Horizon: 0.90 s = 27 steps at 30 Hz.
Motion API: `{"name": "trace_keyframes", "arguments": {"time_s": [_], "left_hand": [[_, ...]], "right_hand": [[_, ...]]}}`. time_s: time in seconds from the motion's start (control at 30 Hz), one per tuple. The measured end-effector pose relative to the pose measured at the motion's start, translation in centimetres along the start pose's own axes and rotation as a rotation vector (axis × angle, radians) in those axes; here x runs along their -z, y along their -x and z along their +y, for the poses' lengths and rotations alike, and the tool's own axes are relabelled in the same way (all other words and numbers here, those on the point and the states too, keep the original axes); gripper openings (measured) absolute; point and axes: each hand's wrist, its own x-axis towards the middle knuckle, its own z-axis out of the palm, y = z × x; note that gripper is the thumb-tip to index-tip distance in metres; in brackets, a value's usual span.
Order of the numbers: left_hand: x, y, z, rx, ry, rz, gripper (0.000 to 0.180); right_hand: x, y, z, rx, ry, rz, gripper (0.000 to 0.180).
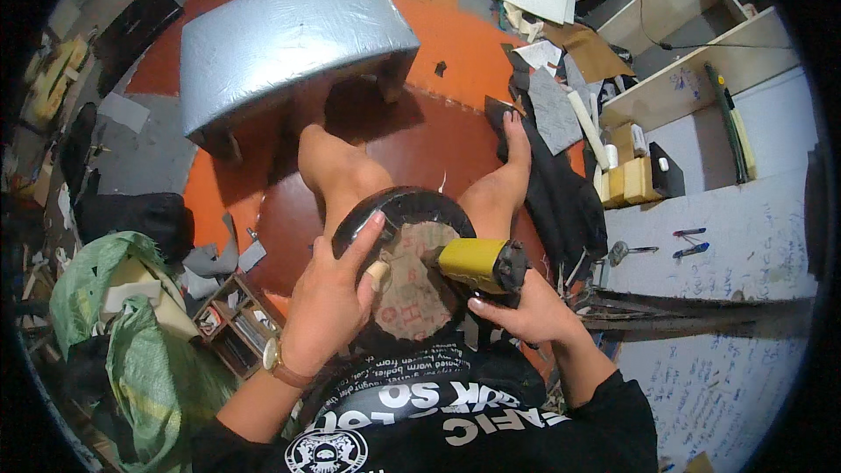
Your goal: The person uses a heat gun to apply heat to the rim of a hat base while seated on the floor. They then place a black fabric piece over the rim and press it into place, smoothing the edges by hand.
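Observation:
A round seat pad with a black cover [407, 201] rests on my lap, underside up. Its brown printed board [410, 302] shows in the middle, with the black cover folded round its edge. My left hand [335, 287] grips the pad's left side, index finger along the black rim and thumb on the board. In my right hand [530, 308] is a yellow and black staple gun [473, 264]. Its nose points left over the board's right part; whether it touches cannot be told. The fingers under the gun's grip are mostly hidden.
A silver-wrapped bench-like piece [298, 39] stands ahead on an orange and red floor mat [451, 153]. At left sits a green sack [166, 359] beside a small wooden box [235, 333]. Shelving [683, 79] and a white written-on surface [718, 298] with pens line the right.

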Motion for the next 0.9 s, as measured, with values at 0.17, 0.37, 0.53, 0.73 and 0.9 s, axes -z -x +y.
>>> {"name": "trace_keyframes", "arguments": {"time_s": [0.17,0.37,0.53,0.73,0.9], "left_hand": [[-0.4,0.2,0.0,-0.023,-0.055,0.008,0.061],[-0.5,0.2,-0.3,-0.066,-0.064,0.039,0.059],[-0.6,0.2,-0.5,-0.073,-0.057,0.061,0.056],[-0.5,0.1,-0.5,-0.091,-0.036,0.063,0.054],[-0.5,0.4,-0.6,-0.07,-0.042,0.063,0.048]], "right_hand": [[-0.5,-0.5,-2.7,0.186,-0.051,0.092,0.046],[0.0,-2.8,-5.0,0.327,0.001,0.063,0.043],[-0.1,-4.1,-5.6,0.252,0.219,0.039,0.041],[0.0,-4.1,-5.7,0.277,0.198,0.074,0.041],[-0.3,-3.6,-6.0,0.288,0.141,0.04,0.041]]}}
